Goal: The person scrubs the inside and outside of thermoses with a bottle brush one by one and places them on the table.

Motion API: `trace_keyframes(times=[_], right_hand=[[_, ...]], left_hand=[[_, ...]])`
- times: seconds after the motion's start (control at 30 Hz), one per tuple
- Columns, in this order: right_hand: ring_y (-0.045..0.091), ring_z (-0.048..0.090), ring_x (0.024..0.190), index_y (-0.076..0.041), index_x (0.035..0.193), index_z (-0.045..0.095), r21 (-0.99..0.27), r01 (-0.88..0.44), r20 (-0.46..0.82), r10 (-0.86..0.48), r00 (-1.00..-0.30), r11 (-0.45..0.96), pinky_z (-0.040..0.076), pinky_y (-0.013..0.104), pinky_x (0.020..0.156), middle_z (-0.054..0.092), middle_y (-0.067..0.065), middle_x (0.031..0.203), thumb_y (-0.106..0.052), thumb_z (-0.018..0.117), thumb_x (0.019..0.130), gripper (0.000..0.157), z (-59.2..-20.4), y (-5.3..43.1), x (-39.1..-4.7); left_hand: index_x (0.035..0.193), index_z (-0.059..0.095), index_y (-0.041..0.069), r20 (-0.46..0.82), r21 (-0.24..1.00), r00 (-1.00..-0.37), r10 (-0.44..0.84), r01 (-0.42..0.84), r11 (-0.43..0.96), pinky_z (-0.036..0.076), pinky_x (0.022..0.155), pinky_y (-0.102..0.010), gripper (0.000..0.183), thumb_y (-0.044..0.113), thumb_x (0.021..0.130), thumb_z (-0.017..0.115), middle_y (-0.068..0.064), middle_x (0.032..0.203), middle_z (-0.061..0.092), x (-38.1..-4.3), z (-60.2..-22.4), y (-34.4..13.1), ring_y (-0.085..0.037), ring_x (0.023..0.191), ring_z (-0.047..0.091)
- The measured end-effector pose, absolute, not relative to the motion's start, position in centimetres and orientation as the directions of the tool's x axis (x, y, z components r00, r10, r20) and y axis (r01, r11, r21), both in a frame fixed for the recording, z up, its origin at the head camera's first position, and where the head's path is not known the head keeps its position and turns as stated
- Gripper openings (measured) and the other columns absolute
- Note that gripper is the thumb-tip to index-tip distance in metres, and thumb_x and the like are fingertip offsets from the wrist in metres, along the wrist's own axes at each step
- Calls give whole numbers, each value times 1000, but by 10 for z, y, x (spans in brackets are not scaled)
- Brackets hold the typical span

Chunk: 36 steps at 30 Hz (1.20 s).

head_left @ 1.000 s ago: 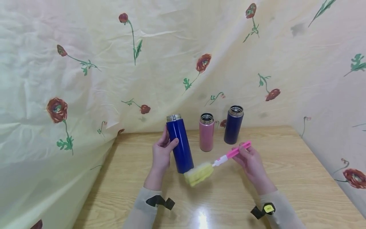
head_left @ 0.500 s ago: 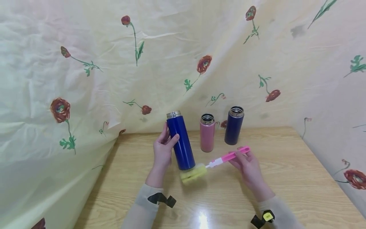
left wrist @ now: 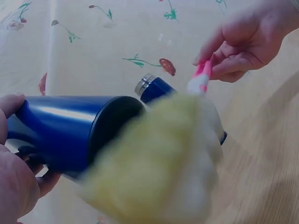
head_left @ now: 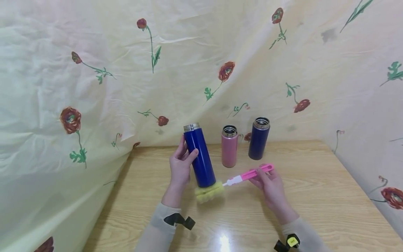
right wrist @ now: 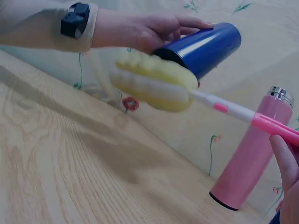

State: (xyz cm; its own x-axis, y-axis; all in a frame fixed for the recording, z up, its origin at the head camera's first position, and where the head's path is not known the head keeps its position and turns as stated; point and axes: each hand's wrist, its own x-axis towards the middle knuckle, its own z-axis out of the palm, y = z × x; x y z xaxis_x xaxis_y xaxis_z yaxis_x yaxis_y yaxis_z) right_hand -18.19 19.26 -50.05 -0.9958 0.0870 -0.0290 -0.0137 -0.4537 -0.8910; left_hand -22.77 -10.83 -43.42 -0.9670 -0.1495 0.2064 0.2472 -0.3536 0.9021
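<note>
In the head view my left hand (head_left: 180, 168) grips a tall blue thermos bottle (head_left: 201, 159), lifted and tilted with its steel mouth up and away. My right hand (head_left: 271, 185) holds the pink handle of a sponge bottle brush (head_left: 209, 191). The brush's yellow and white sponge head lies at the bottle's base; the left wrist view shows the sponge (left wrist: 154, 163) large and blurred in front of the dark bottom (left wrist: 117, 121). In the right wrist view the sponge (right wrist: 154, 84) is close under the base of the blue bottle (right wrist: 210, 46); whether they touch I cannot tell.
A pink thermos bottle (head_left: 229, 148) and a shorter dark blue one (head_left: 259, 140) stand upright and lidless at the back of the wooden table (head_left: 315, 182). Behind them hangs a cream cloth (head_left: 189, 80) with printed red flowers; it also covers the left side.
My right hand has moved left and slightly down, bringing the sponge head further left beneath the bottle's base. The left hand has raised the blue bottle slightly.
</note>
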Motion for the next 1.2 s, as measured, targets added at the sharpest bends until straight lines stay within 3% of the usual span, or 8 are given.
trace_keyframes(times=[0.37, 0.57, 0.73, 0.9, 1.0, 1.2], right_hand=[[12, 77, 98, -5, 118, 51, -894, 89, -158, 123, -980, -438, 60, 31, 96, 78, -1, 100, -13, 57, 112, 12, -503, 195, -180], [11, 76, 94, -3, 124, 48, -911, 22, -134, 247, -960, -411, 61, 31, 94, 77, -2, 97, -13, 57, 111, 19, -504, 197, -180], [10, 76, 96, -4, 130, 47, -912, 39, -153, 250, -956, -409, 61, 31, 94, 76, -2, 100, -17, 59, 111, 26, -507, 211, -179], [11, 77, 96, -7, 126, 50, -891, 58, -167, 205, -965, -451, 60, 30, 94, 76, -1, 100, -17, 62, 110, 22, -505, 227, -177], [11, 77, 94, -8, 121, 53, -891, 64, -155, 168, -974, -449, 61, 30, 93, 78, -1, 99, -17, 63, 109, 18, -502, 233, -176], [11, 78, 93, -9, 115, 57, -894, 79, -144, 116, -983, -441, 62, 30, 92, 79, 0, 98, -14, 63, 109, 10, -501, 234, -175]], left_hand=[[161, 49, 19, 209, 897, -963, -172, 259, -358, 54, 108, -46, 77, -4, 94, 78, -18, 156, 56, -222, -436, -105, -38, 133, 62], [160, 51, 16, 230, 897, -953, -197, 286, -337, 53, 109, -40, 80, -10, 90, 78, -16, 156, 57, -221, -438, -115, -33, 137, 60], [159, 51, 12, 281, 914, -929, -239, 335, -229, 57, 104, -33, 81, -15, 87, 78, -17, 153, 59, -216, -445, -153, -22, 128, 67], [157, 52, 9, 312, 928, -896, -315, 359, -101, 57, 100, -25, 82, -18, 84, 80, -18, 150, 60, -212, -456, -205, -11, 120, 69], [158, 50, 9, 295, 936, -880, -372, 344, -70, 55, 102, -23, 84, -18, 84, 80, -17, 152, 59, -212, -465, -235, -10, 125, 67], [164, 38, 7, 224, 929, -843, -490, 336, -154, 44, 116, -25, 96, -27, 82, 75, -13, 163, 46, -210, -481, -286, -20, 147, 49]])
